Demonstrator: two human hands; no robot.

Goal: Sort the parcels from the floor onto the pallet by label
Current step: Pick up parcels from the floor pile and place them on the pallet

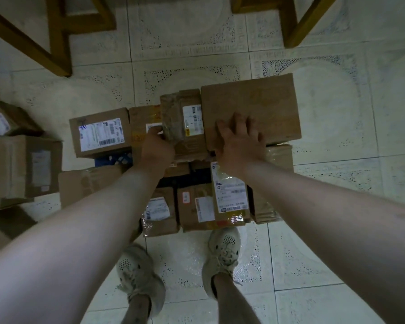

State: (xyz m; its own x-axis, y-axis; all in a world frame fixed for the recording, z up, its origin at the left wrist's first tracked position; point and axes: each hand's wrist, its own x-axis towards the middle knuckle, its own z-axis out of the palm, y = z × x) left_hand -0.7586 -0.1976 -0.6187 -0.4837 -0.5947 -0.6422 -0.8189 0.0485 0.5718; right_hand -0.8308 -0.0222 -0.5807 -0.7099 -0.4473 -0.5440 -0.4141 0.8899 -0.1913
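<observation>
Several cardboard parcels are packed together on a low pallet, of which only a blue edge (112,159) shows. My left hand (157,143) grips the left side of a taped brown parcel (185,122) with a white label in the far row. My right hand (240,139) lies flat, fingers spread, on the big plain box (267,106) at the far right. A labelled box (101,134) sits at the far left of the pile. Nearer my feet stand more labelled parcels (229,195).
More parcels (26,167) lie on the tiled floor at the left. Wooden furniture legs (56,36) stand at the upper left, and another wooden leg (295,22) at the upper right. My two shoes (222,253) stand just before the pile. Open tiled floor (348,136) lies to the right.
</observation>
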